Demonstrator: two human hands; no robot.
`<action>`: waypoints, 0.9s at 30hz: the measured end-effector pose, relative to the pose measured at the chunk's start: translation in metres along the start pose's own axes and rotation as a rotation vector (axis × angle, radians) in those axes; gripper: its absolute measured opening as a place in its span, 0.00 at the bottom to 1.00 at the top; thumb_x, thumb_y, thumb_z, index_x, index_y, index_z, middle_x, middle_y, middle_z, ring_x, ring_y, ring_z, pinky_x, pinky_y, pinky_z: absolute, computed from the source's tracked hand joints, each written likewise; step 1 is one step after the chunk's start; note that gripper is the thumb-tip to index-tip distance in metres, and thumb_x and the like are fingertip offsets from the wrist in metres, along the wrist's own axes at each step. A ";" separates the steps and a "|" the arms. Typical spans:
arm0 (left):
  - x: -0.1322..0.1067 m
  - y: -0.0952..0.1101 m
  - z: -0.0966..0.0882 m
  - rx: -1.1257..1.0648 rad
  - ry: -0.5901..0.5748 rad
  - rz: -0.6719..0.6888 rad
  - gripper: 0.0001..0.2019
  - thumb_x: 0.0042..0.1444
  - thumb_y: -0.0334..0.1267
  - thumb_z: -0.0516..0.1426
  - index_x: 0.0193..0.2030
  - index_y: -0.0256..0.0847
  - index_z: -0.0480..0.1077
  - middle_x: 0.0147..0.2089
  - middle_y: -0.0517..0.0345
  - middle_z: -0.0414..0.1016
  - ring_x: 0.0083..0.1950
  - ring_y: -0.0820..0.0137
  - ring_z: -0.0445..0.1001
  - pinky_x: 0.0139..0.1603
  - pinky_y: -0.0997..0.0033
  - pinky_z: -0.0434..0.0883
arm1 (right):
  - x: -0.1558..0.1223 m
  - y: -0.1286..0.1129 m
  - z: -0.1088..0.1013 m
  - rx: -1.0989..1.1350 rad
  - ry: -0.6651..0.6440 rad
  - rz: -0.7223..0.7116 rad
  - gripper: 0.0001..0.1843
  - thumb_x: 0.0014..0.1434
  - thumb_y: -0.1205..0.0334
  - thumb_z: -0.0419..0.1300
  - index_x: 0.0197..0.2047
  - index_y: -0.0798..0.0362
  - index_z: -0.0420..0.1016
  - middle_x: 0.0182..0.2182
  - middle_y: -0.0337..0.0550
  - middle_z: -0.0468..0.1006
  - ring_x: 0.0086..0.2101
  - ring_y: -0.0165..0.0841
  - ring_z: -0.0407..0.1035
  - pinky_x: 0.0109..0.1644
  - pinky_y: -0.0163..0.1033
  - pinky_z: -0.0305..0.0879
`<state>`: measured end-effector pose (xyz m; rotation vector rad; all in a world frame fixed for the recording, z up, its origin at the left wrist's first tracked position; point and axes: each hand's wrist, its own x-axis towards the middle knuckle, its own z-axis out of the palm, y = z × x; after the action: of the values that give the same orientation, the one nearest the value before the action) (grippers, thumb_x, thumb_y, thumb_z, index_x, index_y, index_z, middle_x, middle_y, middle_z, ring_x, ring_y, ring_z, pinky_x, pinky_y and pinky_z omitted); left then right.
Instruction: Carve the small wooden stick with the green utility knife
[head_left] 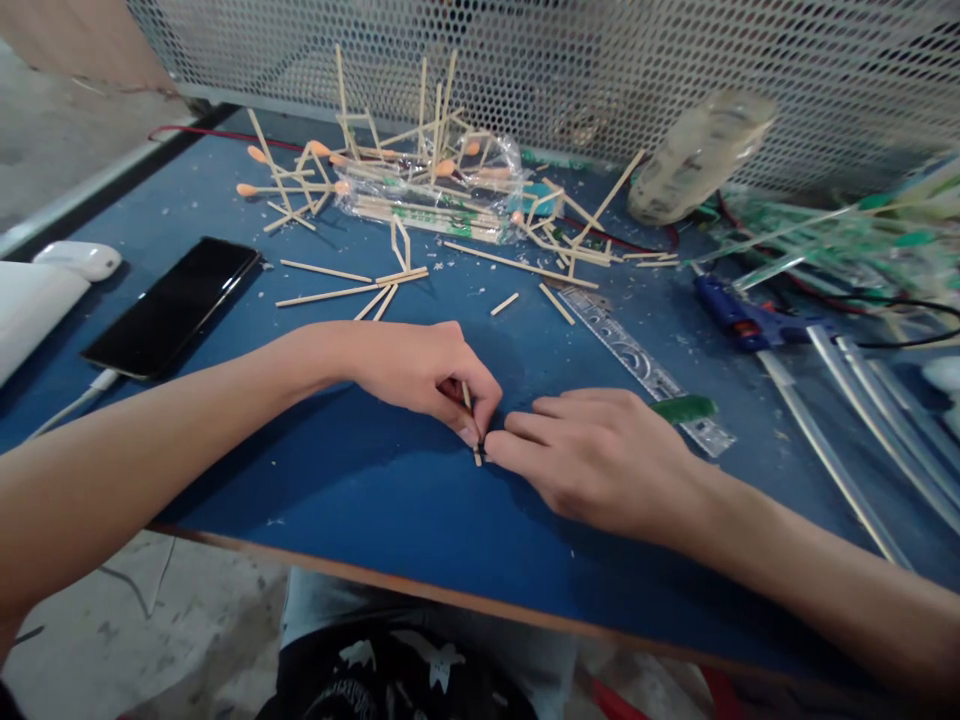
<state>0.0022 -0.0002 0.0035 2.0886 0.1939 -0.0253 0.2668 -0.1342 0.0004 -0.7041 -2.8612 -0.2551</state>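
A thin wooden stick (478, 459) is pinched between the thumb and fingers of my left hand (427, 375), its lower end close to the blue tabletop. My right hand (600, 455) is closed around a green-handled knife (684, 408). Only the end of the handle shows behind that hand, and a small dark tip, apparently the blade, meets the stick at my left fingertips. The two hands nearly touch there. Just beyond my right hand lies a clear plastic ruler (637, 355), partly under the green handle.
Stick assemblies with orange tips (300, 185) and a plastic packet of sticks (427, 205) lie at the back. A phone (176, 305) rests left. To the right are a blue glue gun (750, 315), clear glue sticks (892, 430) and a plastic bottle (697, 155). Perforated metal (525, 60) stands behind.
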 end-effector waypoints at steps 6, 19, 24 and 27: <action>-0.001 -0.003 0.000 0.009 -0.010 0.016 0.14 0.80 0.60 0.76 0.44 0.57 0.94 0.37 0.64 0.94 0.40 0.67 0.88 0.69 0.64 0.79 | -0.001 0.004 -0.003 0.023 -0.015 -0.038 0.23 0.87 0.76 0.53 0.60 0.45 0.88 0.33 0.36 0.86 0.31 0.37 0.71 0.39 0.48 0.57; -0.001 -0.005 0.000 -0.027 -0.008 0.027 0.07 0.78 0.46 0.78 0.44 0.56 0.95 0.37 0.64 0.93 0.38 0.69 0.87 0.57 0.70 0.80 | -0.004 0.008 -0.001 0.075 0.010 -0.007 0.20 0.82 0.75 0.57 0.58 0.46 0.89 0.32 0.36 0.86 0.30 0.36 0.72 0.39 0.48 0.55; -0.001 -0.003 0.000 -0.019 -0.015 0.014 0.08 0.80 0.48 0.76 0.45 0.56 0.94 0.38 0.64 0.94 0.37 0.68 0.86 0.59 0.67 0.79 | -0.004 0.005 -0.001 0.077 0.022 -0.002 0.20 0.81 0.77 0.59 0.58 0.47 0.89 0.32 0.35 0.85 0.29 0.36 0.72 0.38 0.48 0.56; -0.001 -0.001 0.000 0.005 -0.007 0.010 0.10 0.79 0.52 0.77 0.44 0.56 0.94 0.37 0.66 0.93 0.37 0.69 0.85 0.65 0.64 0.77 | -0.002 0.001 0.001 0.072 0.031 0.016 0.19 0.81 0.75 0.60 0.57 0.46 0.89 0.32 0.35 0.86 0.29 0.37 0.72 0.38 0.49 0.56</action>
<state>0.0007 0.0006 0.0027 2.0946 0.1791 -0.0268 0.2689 -0.1339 -0.0008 -0.7029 -2.8190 -0.1577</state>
